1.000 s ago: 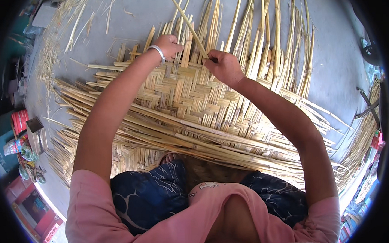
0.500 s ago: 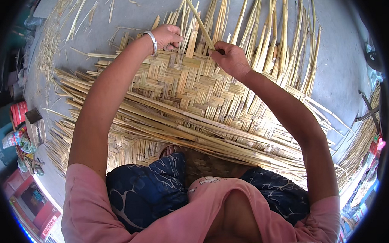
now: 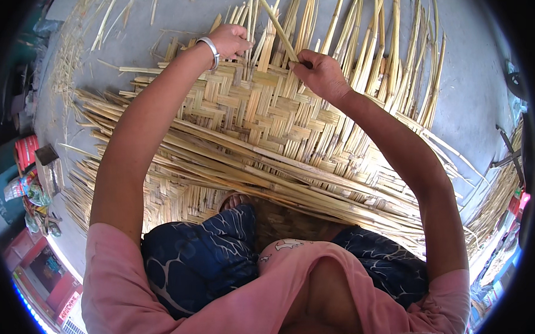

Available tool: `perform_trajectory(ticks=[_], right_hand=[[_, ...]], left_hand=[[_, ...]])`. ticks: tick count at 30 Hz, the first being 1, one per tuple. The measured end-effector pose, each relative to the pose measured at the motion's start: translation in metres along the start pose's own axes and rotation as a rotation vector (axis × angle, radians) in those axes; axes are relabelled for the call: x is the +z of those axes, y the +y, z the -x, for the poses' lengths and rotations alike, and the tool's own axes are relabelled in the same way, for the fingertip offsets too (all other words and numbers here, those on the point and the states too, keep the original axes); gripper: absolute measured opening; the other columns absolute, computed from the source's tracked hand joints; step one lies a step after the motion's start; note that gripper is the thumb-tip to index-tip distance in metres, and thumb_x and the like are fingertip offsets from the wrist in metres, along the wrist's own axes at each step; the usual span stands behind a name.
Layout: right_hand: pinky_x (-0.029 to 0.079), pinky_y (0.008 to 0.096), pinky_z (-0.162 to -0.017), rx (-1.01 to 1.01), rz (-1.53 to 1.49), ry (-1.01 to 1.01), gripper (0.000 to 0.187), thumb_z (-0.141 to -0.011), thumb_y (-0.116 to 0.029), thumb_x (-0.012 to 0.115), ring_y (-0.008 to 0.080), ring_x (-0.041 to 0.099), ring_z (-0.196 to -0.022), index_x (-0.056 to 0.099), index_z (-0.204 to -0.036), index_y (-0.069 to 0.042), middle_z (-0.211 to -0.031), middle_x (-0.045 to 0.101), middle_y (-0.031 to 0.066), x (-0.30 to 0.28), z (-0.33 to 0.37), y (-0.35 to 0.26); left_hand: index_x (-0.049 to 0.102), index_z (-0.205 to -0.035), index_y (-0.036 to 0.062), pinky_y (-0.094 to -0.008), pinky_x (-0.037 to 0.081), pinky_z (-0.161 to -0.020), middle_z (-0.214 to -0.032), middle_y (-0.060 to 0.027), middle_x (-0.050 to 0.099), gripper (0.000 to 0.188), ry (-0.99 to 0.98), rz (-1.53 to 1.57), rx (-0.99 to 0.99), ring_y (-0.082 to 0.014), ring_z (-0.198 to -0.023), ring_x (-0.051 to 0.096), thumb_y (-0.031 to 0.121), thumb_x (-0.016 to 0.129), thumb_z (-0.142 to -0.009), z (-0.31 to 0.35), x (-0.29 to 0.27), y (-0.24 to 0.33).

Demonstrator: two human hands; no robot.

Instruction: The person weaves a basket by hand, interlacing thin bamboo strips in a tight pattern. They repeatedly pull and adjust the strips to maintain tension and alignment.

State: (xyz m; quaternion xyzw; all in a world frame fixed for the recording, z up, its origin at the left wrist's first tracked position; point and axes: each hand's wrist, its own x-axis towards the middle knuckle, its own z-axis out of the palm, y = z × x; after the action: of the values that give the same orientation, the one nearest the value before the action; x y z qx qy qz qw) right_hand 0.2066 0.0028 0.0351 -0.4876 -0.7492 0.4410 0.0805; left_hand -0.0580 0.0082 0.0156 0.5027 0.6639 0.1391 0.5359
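Note:
A half-woven reed mat [image 3: 262,111] spreads over the floor before me, its pale flat strips crossing in a stepped pattern. My left hand [image 3: 230,41], with a silver bangle [image 3: 211,51] at the wrist, is at the mat's far edge. Its fingers are curled closed against thin upright reed strips [image 3: 251,26]; the exact grip is partly hidden. Just to the right, my right hand [image 3: 322,75] pinches the lower end of a broader reed strip [image 3: 277,28], which slants away up and to the left.
Loose reed strips [image 3: 387,51] fan out beyond the mat's far right edge. A bundle of long reeds [image 3: 267,167] lies across its near part. Scraps [image 3: 69,68] litter the grey floor [image 3: 465,95] at the far left. More reeds [image 3: 487,218] are piled at the right.
My left hand has edged slightly away from me along the thin strips. My right hand keeps its pinch on the broader strip, nearly in place. The view has shifted a little.

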Motion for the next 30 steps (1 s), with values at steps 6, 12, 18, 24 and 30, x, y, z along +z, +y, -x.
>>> perform_trajectory(ticks=[6, 12, 18, 24, 30], right_hand=[[0.05, 0.0389, -0.064, -0.022, 0.008, 0.006, 0.02, -0.089, -0.025, 0.061, 0.0241, 0.059, -0.061, 0.063, -0.09, -0.005, -0.069, 0.062, 0.0117, 0.001, -0.001, 0.002], [0.05, 0.0376, -0.063, -0.041, 0.024, -0.008, 0.022, -0.09, -0.027, 0.062, 0.0227, 0.058, -0.059, 0.063, -0.092, -0.005, -0.067, 0.06, 0.0111, 0.0, -0.001, 0.006], [0.051, 0.0364, -0.064, -0.051, 0.023, -0.013, 0.022, -0.091, -0.028, 0.062, 0.0194, 0.059, -0.061, 0.063, -0.093, -0.006, -0.069, 0.061, 0.008, 0.002, -0.002, 0.008], [0.049, 0.0337, -0.063, -0.064, 0.052, -0.009, 0.023, -0.092, -0.029, 0.062, 0.0157, 0.055, -0.06, 0.063, -0.095, -0.006, -0.068, 0.059, 0.0058, 0.003, -0.004, 0.009], [0.048, 0.0324, -0.062, -0.047, 0.069, -0.012, 0.024, -0.093, -0.03, 0.061, 0.0142, 0.052, -0.06, 0.063, -0.098, -0.007, -0.067, 0.057, 0.0043, 0.004, -0.003, 0.008]], left_hand=[[0.054, -0.081, 0.0085, -0.025, 0.041, -0.051, -0.068, 0.0021, 0.054, 0.02, 0.076, -0.057, 0.092, -0.0063, -0.06, 0.049, 0.015, 0.073, -0.082, -0.004, 0.006, -0.008], [0.053, -0.074, 0.0053, -0.0315, 0.04, -0.052, -0.063, -0.0018, 0.055, 0.022, 0.284, -0.286, 0.148, -0.0113, -0.057, 0.048, 0.013, 0.073, -0.081, 0.001, 0.008, -0.016], [0.046, -0.074, 0.0044, -0.0378, 0.042, -0.058, -0.062, -0.0079, 0.049, 0.029, 0.271, -0.608, 0.366, -0.0204, -0.057, 0.048, 0.015, 0.071, -0.082, -0.005, 0.024, 0.002], [0.066, -0.078, 0.0036, -0.0331, 0.051, -0.054, -0.067, -0.0095, 0.067, 0.014, 0.254, -0.241, 0.151, -0.0163, -0.059, 0.064, 0.016, 0.073, -0.08, -0.019, 0.018, -0.02], [0.057, -0.076, 0.0053, -0.0371, 0.051, -0.071, -0.075, -0.0093, 0.064, 0.027, 0.4, -0.175, 0.41, -0.0254, -0.07, 0.063, 0.027, 0.073, -0.079, 0.011, 0.024, -0.034]])
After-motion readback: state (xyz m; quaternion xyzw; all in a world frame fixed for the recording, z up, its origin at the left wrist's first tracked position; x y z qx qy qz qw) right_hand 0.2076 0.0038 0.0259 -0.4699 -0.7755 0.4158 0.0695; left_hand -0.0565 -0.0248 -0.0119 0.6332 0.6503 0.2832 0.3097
